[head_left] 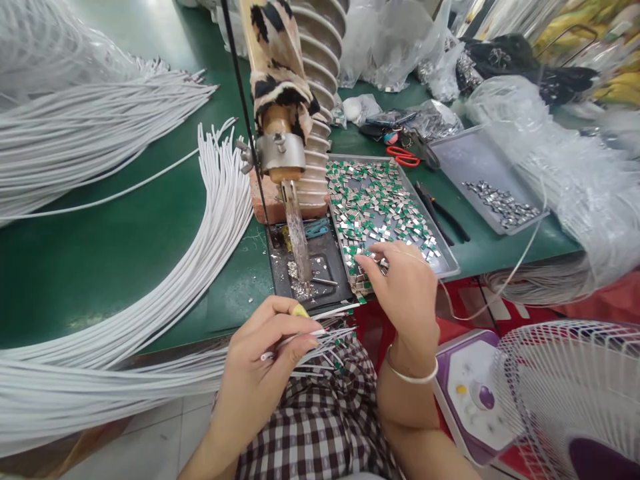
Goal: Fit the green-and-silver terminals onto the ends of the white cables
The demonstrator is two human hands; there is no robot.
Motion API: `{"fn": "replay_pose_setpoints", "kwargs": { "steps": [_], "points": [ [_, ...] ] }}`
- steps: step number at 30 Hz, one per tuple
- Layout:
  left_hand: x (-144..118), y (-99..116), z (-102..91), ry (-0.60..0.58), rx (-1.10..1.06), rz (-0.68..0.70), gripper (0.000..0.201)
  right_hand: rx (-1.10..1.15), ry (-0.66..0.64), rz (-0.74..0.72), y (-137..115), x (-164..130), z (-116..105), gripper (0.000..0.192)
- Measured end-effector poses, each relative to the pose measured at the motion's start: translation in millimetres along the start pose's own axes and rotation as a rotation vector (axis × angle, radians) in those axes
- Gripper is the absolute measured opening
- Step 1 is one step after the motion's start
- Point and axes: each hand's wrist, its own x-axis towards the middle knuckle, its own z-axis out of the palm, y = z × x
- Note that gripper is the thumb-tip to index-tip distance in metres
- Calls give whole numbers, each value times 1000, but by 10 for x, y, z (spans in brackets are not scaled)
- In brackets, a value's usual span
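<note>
Left grip (253,357) pinches a white cable (318,333), pointing rightward before the worktop's (110,267) front edge; right grip (410,283), nearer the green boards (379,201), is at their tray's (451,270) front-left corner, fingertips nearly together, hold unclear.

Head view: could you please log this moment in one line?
left hand: holding white cable | right hand: at tray of small boards | soldering iron: pointing down

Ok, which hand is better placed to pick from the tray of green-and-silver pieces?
Probably the right hand: its fingertips are at the green-and-silver pieces in the tray. The left hand is farther from them and occupied with a white wire.
</note>
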Motion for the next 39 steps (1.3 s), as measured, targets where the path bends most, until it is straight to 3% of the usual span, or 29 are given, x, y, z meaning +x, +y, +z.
{"fn": "replay_pose_setpoints", "kwargs": {
  "steps": [4, 8, 11, 16, 21, 29, 39],
  "points": [
    [-2, -52, 64, 24, -3, -33, 17, 96, -68, -8, 59, 152, 134, 14],
    [12, -72, 78, 123, -61, -120, 17, 157, 10, 13, 61, 110, 110, 15],
    [42, -58, 67, 123, -128, -163, 20, 250, 91, 6, 44, 41, 65, 16],
    [106, -5, 66, 116, -149, -153, 22, 701, 196, 101, -186, -155, -21, 9],
    [154, 32, 83, 134, -157, -142, 23, 1006, 56, 44, -471, -367, -37, 15],
    [215, 62, 93, 218, -180, -117, 24, 1017, 79, -5, -517, -482, 92, 23],
    [227, 98, 85, 217, -158, -120, 24, 968, 112, -95, -516, -541, 74, 19]
  ]
}}
